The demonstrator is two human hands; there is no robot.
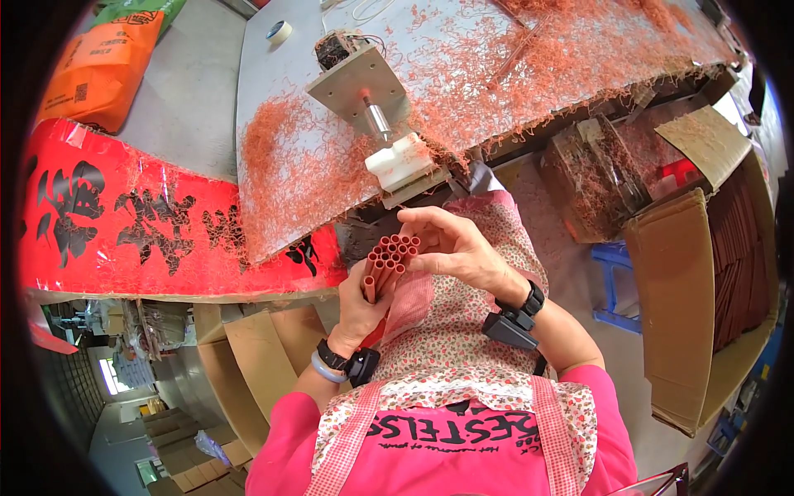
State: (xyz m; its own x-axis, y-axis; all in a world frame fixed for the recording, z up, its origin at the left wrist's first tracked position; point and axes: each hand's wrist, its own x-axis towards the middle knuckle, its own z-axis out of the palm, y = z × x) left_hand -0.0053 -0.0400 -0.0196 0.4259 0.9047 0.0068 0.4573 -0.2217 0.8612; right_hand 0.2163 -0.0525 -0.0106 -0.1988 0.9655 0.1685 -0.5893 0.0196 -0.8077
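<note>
Red paper tubes (392,258), bundled with their open ends facing up, sit near the middle of the view, just below the edge of the counter (273,91) and above the person's floral apron (447,331). The left hand (361,306) wraps around the bundle from the 7 o'clock side, its fingers closed on the tubes' lower length. The right hand (459,252) comes in from the 4 o'clock side, its fingers (418,217) curled over the top of the bundle and touching the tube ends; they are gripping or pressing the same bundle. Both wrists carry a dark band with a small black device. At 12 o'clock from the hands, a small machine (372,107) with a grey metal plate, a steel shaft and a white block stands on the counter, near the tubes but apart from them. Reddish paper shavings (298,165) lie thick over the counter. A red banner with black brush characters (124,223) hangs at 9 o'clock. An open cardboard box (686,289) stands at 3 o'clock, and a blue stool (614,285) beside it.
</note>
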